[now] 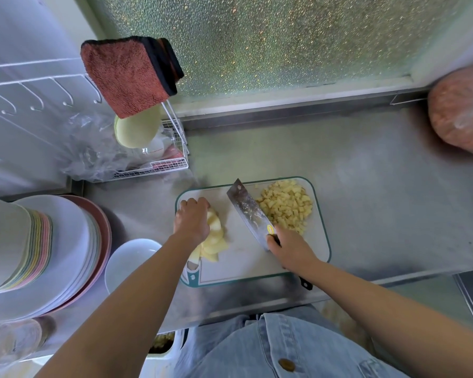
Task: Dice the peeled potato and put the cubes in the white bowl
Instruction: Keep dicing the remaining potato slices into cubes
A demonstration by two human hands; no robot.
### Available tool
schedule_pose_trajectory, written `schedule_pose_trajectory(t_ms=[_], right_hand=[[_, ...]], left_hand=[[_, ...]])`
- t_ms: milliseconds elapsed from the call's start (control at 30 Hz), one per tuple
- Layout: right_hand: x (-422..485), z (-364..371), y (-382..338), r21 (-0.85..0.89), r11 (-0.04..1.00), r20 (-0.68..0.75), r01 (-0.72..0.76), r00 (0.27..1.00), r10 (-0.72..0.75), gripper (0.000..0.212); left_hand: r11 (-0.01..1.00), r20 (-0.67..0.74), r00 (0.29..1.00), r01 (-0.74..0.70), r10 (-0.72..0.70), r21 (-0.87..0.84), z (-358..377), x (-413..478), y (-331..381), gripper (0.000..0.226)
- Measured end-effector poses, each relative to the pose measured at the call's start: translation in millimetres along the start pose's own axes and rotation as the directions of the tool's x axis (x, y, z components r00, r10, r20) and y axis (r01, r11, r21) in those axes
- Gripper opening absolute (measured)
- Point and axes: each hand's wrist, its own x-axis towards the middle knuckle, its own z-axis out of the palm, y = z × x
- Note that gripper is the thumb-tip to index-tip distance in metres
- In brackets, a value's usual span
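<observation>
A white cutting board [246,266] with a teal rim lay on the steel counter [380,200]. At nine o'clock on the board, the left hand [191,221] was curled knuckles-up over a fanned stack of peeled potato slices [215,240], its fingers holding them down. The right hand [288,249], at five o'clock on the board, gripped the handle of a cleaver [247,207], whose broad blade pointed toward eleven o'clock, between the slices and the cubes, with small potato bits stuck to its face. Whether its edge met the board could not be told. A heap of diced potato cubes [287,205] sat at one o'clock on the board. The white bowl [126,261] stood off the board at eight o'clock, just beside a stack of plates [74,241]. A red cloth [126,75] hung over a wire dish rack [175,165] at eleven o'clock.
</observation>
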Motion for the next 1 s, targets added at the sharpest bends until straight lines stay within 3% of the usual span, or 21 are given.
schedule_pose_trajectory(t_ms=[100, 300, 433, 567, 667, 767, 900, 1000], right_hand=[[0.2, 0.8, 1.8, 0.005, 1.0, -0.004, 0.002, 1.0, -0.002, 0.031], [1.1, 0.2, 5.4, 0.023, 1.0, -0.005, 0.011, 1.0, -0.011, 0.029], [1.7, -0.3, 6.8, 0.025, 0.999, 0.0, 0.026, 1.0, -0.026, 0.028], [0.8, -3.3, 6.5, -0.006, 0.997, -0.007, 0.072, 0.997, -0.072, 0.033], [-3.7, -6.5, 8.5, -0.048, 0.995, -0.048, 0.092, 0.994, -0.094, 0.036], [-10.3, -9.5, 14.1, -0.058, 0.996, -0.09, 0.071, 0.993, -0.076, 0.037], [-18.4, -13.2, 23.4, -0.094, 0.994, -0.094, 0.056, 0.993, -0.065, 0.038], [-23.4, -11.9, 27.8, -0.118, 0.991, -0.089, 0.067, 0.993, -0.077, 0.037]], left_hand=[[0.999, 0.013, 1.0, -0.018, 0.018, -0.036, 0.4, -0.7, -4.1, 0.042], [0.928, -0.039, 0.997, 0.052, -0.071, -0.368, -3.3, -6.5, -14.0, 0.024], [0.884, -0.073, 0.991, 0.068, -0.115, -0.463, -5.4, -16.0, -17.2, 0.027], [0.879, -0.185, 0.981, -0.044, -0.051, -0.475, -4.6, -23.8, -9.4, 0.014], [0.872, -0.296, 0.95, -0.229, 0.102, -0.433, -0.9, -31.6, 5.3, 0.017], [0.864, -0.316, 0.922, -0.338, 0.224, -0.373, 13.8, -39.6, 22.2, 0.02], [0.875, -0.214, 0.943, -0.318, 0.253, -0.365, 36.3, -52.2, 33.2, 0.023], [0.898, -0.201, 0.955, -0.278, 0.219, -0.34, 42.1, -58.2, 33.1, 0.037]])
